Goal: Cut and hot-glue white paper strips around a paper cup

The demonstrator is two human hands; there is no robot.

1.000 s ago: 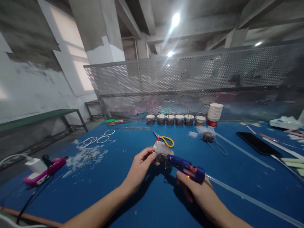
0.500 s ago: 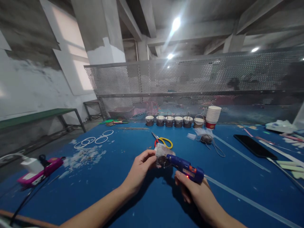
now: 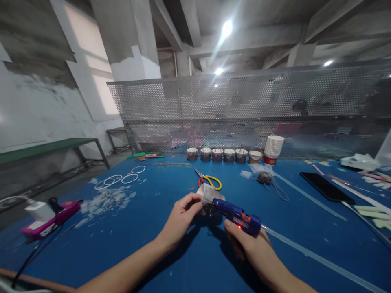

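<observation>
My left hand (image 3: 183,217) pinches a small whitish paper cup (image 3: 207,193), tilted, with its open end toward the upper left. Dark cord-like material shows on the cup's lower part, partly hidden by the fingers and the nozzle. A blue hot glue gun (image 3: 236,215) is gripped in my right hand (image 3: 252,244); its nozzle is at the cup's right side, and whether it touches is unclear. A red light glows on the gun, and a long clear glue stick (image 3: 305,250) runs out of its back. Just behind the cup lie scissors (image 3: 213,183) with yellow and red handles.
Several dark-wrapped cups (image 3: 229,156) line the table's back, beside stacked paper cups (image 3: 274,148). A ball of grey twine (image 3: 264,178), a black phone (image 3: 326,187) and another glue stick (image 3: 311,197) lie right. White rings (image 3: 130,178) and a pink power strip (image 3: 58,217) lie left.
The cup has turned in my left hand, so its open rim shows more and its dark part less. The glue gun stays close beside it.
</observation>
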